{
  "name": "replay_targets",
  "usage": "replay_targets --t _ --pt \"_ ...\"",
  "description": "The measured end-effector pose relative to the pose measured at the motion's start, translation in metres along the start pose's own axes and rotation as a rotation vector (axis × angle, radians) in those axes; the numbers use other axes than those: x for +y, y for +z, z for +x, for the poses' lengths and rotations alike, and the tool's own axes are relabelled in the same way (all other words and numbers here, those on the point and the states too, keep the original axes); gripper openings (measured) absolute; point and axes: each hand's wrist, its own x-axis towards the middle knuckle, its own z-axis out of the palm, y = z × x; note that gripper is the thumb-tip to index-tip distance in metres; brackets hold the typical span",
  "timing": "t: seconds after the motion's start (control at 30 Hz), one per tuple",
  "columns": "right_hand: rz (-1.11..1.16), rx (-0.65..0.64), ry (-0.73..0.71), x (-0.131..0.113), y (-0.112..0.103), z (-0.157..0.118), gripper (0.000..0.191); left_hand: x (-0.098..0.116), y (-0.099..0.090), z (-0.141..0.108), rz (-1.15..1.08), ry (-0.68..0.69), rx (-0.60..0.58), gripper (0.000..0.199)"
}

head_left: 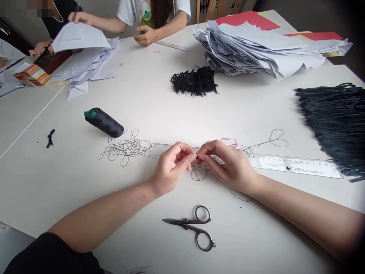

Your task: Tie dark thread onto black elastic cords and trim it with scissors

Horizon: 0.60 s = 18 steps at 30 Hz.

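My left hand [173, 165] and my right hand [229, 165] meet over a clear ruler [299, 165], fingertips pinched together and nearly touching. Both pinch thin black thread, whose part between the fingertips is barely visible. Loops of this thread hang below the fingers and trail off to the right. To the left of my hands lies a loose tangle of thread [128, 147], beside a dark thread spool [105, 122] with a green end. Nearer to me, scissors [186, 224] lie on the white table [137, 228], their blades together and pointing left.
A bundle of short black cords [194, 82] lies beyond my hands, a larger one [333, 121] at the right. Paper stacks [256, 49] stand at the back. Two people sit across, one person's hand [146, 36] resting on the table. A small black knot [50, 139] lies left.
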Motion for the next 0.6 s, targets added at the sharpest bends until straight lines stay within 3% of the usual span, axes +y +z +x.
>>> replay_targets --t 0.6 --pt "-0.267 0.12 -0.223 0.001 -0.001 0.002 0.015 0.006 -0.006 0.01 -0.135 -0.198 -0.073 0.026"
